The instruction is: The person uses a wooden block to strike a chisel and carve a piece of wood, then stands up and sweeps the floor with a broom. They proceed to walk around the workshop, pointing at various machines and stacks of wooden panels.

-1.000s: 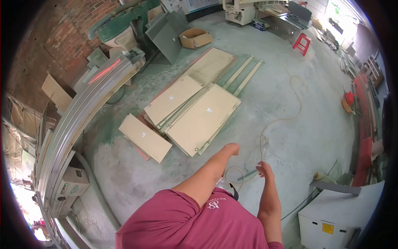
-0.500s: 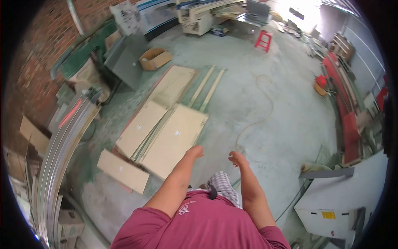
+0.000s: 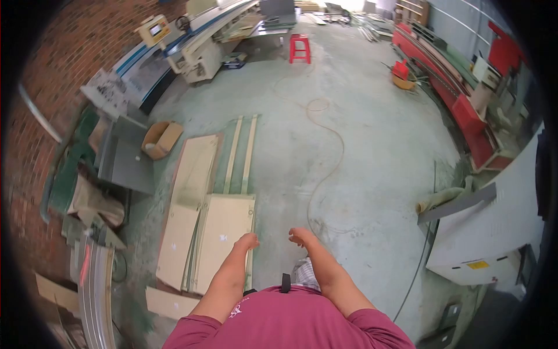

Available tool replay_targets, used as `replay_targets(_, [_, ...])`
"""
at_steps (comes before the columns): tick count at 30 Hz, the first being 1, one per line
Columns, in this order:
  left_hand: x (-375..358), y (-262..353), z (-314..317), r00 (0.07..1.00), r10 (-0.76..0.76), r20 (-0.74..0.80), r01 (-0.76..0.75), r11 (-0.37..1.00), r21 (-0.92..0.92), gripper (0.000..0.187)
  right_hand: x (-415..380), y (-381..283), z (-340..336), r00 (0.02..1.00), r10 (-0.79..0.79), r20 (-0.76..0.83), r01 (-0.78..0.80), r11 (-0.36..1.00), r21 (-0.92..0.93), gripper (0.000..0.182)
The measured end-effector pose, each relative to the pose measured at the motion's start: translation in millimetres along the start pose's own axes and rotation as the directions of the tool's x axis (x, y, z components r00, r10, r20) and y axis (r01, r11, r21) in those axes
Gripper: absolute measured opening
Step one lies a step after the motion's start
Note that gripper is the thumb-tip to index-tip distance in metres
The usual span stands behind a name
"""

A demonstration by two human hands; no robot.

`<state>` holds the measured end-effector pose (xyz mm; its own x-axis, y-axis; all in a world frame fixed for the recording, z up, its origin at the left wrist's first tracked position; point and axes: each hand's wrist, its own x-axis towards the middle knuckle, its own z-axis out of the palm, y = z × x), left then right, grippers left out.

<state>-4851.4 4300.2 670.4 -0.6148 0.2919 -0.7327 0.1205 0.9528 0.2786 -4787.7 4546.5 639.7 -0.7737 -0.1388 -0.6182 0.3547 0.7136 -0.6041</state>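
Observation:
My left hand (image 3: pixel 249 241) is held out in front of my body, its fingers loosely bent with nothing in them. It appears above the right edge of a cream board (image 3: pixel 224 232) on the floor, without visible contact. Opposite it, my right hand (image 3: pixel 300 237) hangs over the concrete floor, fingers apart and holding nothing. More cream boards lie left of the first: a long one (image 3: pixel 181 232), another farther off (image 3: pixel 196 163), and a short one (image 3: pixel 170 302) partly covered by my left arm. Two narrow strips (image 3: pixel 233 154) lie beyond them.
A thin hose (image 3: pixel 342 148) winds across the floor ahead. A red stool (image 3: pixel 300 49) stands at the back, near a machine (image 3: pixel 199 61). A cardboard box (image 3: pixel 161 139) sits left. A red rack (image 3: pixel 469 116) and a white cabinet (image 3: pixel 482 232) are on the right.
My view has turned right and farther forward; boards, stool and rack now appear farther left. Both hands stay in front of me, empty, and look slightly closer together.

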Motion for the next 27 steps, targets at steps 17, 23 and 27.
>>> replay_targets(17, [169,288,-80,0.896,0.434,0.094,-0.443,0.858,0.261,0.027,-29,166,-206,0.901,0.336,-0.273,-0.29,0.937,0.196,0.038])
replay_targets(23, [209,357,-60,0.755,0.603,0.258,-0.645,0.613,0.455,0.028,-81,211,-201,0.731,0.476,-0.488,-0.329,0.873,0.359,0.037])
replay_targets(27, [182,429,-54,0.62,0.678,0.394,-0.77,0.431,0.47,0.027,-136,205,-197,0.605,0.659,-0.446,-0.38,0.732,0.565,0.035])
